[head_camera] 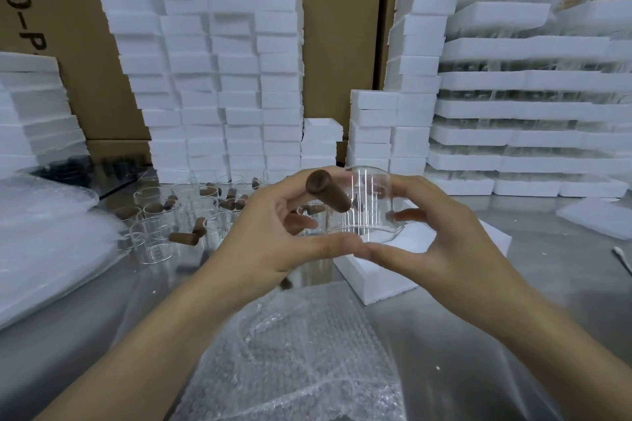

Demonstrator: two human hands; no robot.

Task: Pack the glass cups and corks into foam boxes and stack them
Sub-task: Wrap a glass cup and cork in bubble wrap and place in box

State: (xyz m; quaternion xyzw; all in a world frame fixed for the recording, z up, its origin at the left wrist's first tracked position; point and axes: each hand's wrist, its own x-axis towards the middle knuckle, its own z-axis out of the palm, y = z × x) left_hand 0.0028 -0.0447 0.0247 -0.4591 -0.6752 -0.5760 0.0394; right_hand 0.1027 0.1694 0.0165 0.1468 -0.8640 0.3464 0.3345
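A person's two bare hands meet just above a white foam box point(371, 282) that lies on a shiny metal table point(533, 287). The left hand point(284, 229) has its fingers curled round a brown cork point(327, 190), which slants down towards the right. The cork's lower end overlaps the side of a clear glass cup point(371, 207); whether it is inside the glass cannot be told. The right hand point(441, 239) grips that cup, with fingers wrapped over its far side and the thumb underneath, so the cup hangs tilted in the air directly over the foam box. The cup has printed measuring lines. The two thumb tips almost touch below it. To the left of the foam box, loose glass cups point(155, 241) and more brown corks point(183, 238) are scattered on the table. In front of the foam box, nearer the person, lies a crumpled sheet of bubble wrap point(301, 355). Behind the foam box rise tall stacks of white foam boxes point(219, 79). Behind and to the right of it stand stacks of foam trays with glassware point(526, 113) sandwiched between the layers. Brown cardboard cartons point(342, 27) form a wall at the very back.
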